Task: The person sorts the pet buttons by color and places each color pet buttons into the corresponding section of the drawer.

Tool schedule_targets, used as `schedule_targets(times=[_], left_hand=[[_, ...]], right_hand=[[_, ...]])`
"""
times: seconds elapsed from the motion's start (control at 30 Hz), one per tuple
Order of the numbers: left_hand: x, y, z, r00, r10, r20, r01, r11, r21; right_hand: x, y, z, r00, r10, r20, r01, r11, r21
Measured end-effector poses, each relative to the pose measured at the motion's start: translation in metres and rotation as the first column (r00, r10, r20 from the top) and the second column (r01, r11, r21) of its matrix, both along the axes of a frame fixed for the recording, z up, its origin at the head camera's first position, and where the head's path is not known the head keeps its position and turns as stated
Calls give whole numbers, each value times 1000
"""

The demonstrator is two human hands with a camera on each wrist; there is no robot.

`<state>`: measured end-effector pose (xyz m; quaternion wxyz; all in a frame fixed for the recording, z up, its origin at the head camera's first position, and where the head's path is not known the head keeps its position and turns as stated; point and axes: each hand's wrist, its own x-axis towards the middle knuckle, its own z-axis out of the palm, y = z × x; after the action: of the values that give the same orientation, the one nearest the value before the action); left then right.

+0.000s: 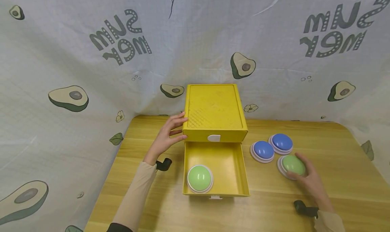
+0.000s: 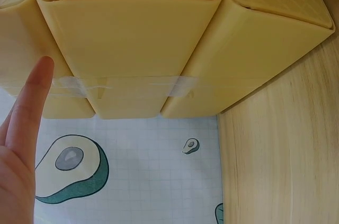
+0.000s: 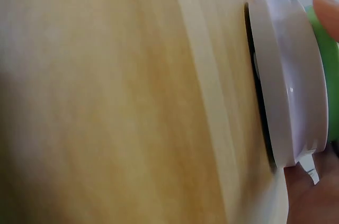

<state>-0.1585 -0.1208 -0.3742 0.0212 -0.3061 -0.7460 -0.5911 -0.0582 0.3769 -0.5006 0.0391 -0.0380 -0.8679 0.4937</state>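
Observation:
Near the middle of the wooden table stands a yellow drawer unit (image 1: 215,107) with its lower drawer (image 1: 226,164) pulled out. Inside that drawer, at the front left, lies a green push button (image 1: 199,178) with a white rim. My left hand (image 1: 167,134) rests on the unit's left side, fingers extended against the wall; one finger (image 2: 33,94) shows along the yellow side in the left wrist view. On the right, my right hand (image 1: 310,178) holds a second green push button (image 1: 293,165) between thumb and fingers. Its white base (image 3: 288,83) appears close over the table in the right wrist view.
Two blue push buttons (image 1: 263,149) (image 1: 282,142) sit side by side between the drawer unit and my right hand. A white curtain (image 1: 195,32) with avocado prints hangs behind the table (image 1: 262,211). Clear tape (image 2: 177,85) runs across the unit's side.

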Motion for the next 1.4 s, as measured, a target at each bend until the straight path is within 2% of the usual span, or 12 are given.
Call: schedule_targets(times=[0.23, 0.47, 0.77, 1.13, 1.27, 1.4], left_hand=[[1, 0, 1, 1000, 0, 3, 0, 1000, 3], [1, 0, 1, 1000, -5, 12, 5, 1000, 7], [1, -1, -1, 1000, -6, 23, 6, 1000, 12], [1, -2, -1, 1000, -10, 10, 10, 1000, 14], [0, -2, -2, 1000, -9, 7, 9, 1000, 17], [0, -2, -3, 1000, -8, 12, 8, 1000, 12]], right_hand=[[0, 2, -1, 999, 4, 43, -5, 1000, 21], [2, 2, -2, 998, -30, 54, 28, 999, 35], [7, 0, 6, 997, -63, 49, 61, 998, 32], [8, -10, 32, 998, 1, -59, -9, 990, -143], [8, -16, 42, 991, 32, -130, -67, 959, -277], [8, -21, 51, 981, 40, -188, -106, 929, -354]])
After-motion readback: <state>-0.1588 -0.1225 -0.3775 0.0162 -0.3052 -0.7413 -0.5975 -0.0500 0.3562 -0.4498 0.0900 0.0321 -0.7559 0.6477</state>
